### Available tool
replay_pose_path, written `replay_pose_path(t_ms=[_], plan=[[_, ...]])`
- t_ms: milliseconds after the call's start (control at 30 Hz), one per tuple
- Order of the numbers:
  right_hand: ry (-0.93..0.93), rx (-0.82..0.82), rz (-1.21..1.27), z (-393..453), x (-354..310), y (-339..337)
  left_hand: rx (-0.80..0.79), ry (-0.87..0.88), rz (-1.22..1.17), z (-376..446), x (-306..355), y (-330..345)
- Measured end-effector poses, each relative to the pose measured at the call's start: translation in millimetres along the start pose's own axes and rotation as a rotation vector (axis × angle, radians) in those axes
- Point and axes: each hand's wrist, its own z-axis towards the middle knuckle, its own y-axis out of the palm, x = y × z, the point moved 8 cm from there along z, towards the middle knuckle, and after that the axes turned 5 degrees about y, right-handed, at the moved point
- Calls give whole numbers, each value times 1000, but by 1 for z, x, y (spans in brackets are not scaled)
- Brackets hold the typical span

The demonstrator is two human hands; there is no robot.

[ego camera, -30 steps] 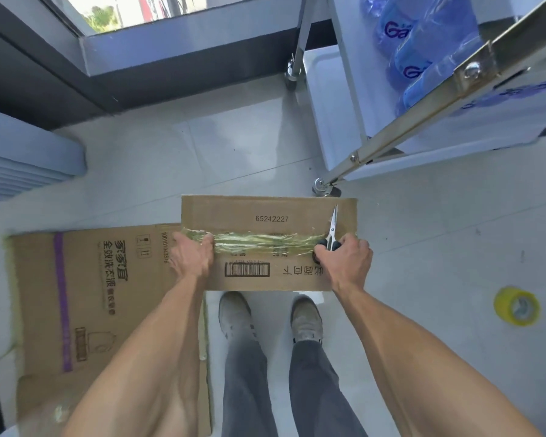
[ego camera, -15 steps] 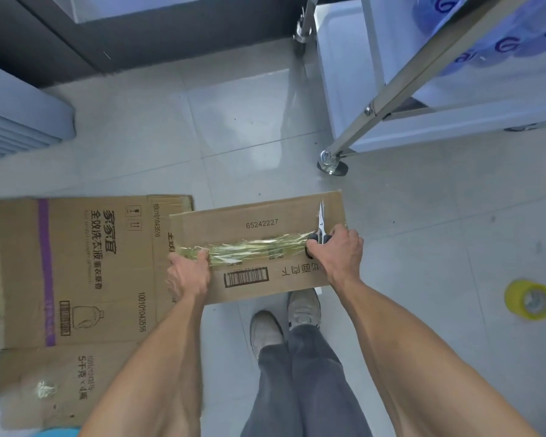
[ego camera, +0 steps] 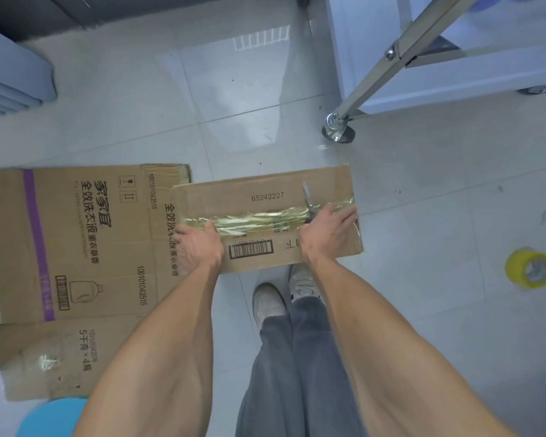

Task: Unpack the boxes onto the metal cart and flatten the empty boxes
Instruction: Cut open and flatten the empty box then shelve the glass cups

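Pale tiled floor (ego camera: 145,99), flattened cardboard box (ego camera: 76,247) lying at left, yellow tape roll (ego camera: 529,269) at right, cart caster (ego camera: 338,131) beyond

Taped brown box (ego camera: 265,190), held level

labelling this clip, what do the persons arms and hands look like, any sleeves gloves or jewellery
Both forearms are bare up to the frame edge, no sleeves in view. The left hand and right hand wear no gloves; no watch or wristband shows. Rings cannot be told.
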Motion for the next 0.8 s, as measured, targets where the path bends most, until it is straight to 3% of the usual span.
replay_pose_path(t_ms=[167,333,467,633,733,800], plan=[[-93,45,-26,-33,-35,12,-10,84,139,-13,18,4],[-136,113,-100,-29,-35,5,39,356,402,-28,45,9],[-213,-3,-179,-23,-35,9,6,456,413,-42,52,19],[-338,-107,-20,-27,-61,3,-71,466,61,-51,55,14],[-368,-302,281,-33,-94,-4,-242,314,-298,-42,52,16],[-401,-332,444,-34,-115,-17,-406,221,-547,-39,59,21]])
